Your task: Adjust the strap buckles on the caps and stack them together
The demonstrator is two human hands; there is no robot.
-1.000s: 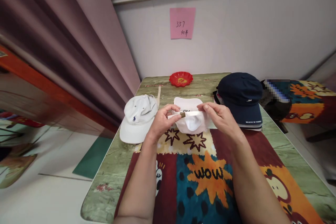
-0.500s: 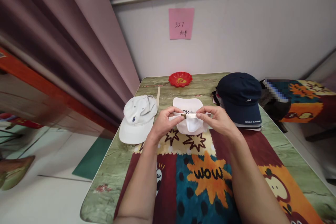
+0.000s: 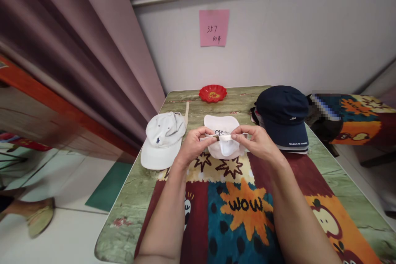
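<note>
A white baseball cap (image 3: 229, 148) with dark "CK" letters lies in the middle of the table, its brim pointing away from me and its back strap towards me. My left hand (image 3: 196, 141) pinches the strap by its dark metal buckle, thumb against fingers. Pinched on the strap's other part, just right of the buckle, is my right hand (image 3: 251, 137). A pale grey cap (image 3: 163, 132) with a small dark horse emblem rests to the left, its strap sticking up behind. On the right, a navy cap (image 3: 281, 111) tops a stack of caps.
A red scalloped dish (image 3: 213, 93) stands at the table's far side. Under my arms lies a patterned cloth (image 3: 198, 198). A pink note (image 3: 214, 28) is stuck to the wall behind. A person's foot (image 3: 40, 216) shows on the floor at left; another table (image 3: 359, 117) stands at right.
Both hands keep their pinch on the strap; the buckle and the "CK" letters show slightly more plainly now. The person's foot at left has moved to the right.
</note>
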